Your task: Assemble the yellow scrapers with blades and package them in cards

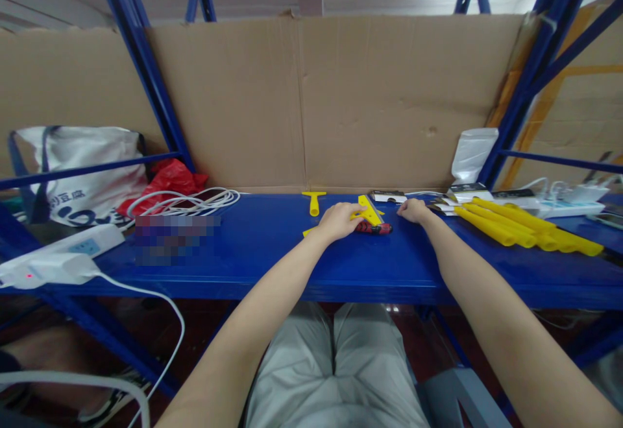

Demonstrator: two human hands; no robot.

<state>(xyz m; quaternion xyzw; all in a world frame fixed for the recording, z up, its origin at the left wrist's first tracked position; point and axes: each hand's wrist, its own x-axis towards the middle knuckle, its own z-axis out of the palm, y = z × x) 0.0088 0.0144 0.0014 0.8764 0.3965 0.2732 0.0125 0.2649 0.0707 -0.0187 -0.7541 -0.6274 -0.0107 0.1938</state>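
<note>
My left hand [341,220] is closed on a yellow plastic tool [370,211] with a broad triangular head, above the blue tabletop [263,240]. Just under that head lies a red and black tool [380,228], partly covered by it. My right hand [413,210] rests low near the back of the table, right of the yellow head, its fingers curled; whatever they might hold is too small to make out. A separate yellow T-shaped piece [314,203] lies at the back edge, left of my left hand. Near my right hand is a small black and white packet [388,196].
Several yellow handles [530,225] lie at the right beside white packets [468,192] and a power strip [569,208]. At the left are a cloth bag [92,168], a red plastic bag [170,181], coiled white cable [204,203] and another power strip [92,241]. Cardboard [341,104] stands behind.
</note>
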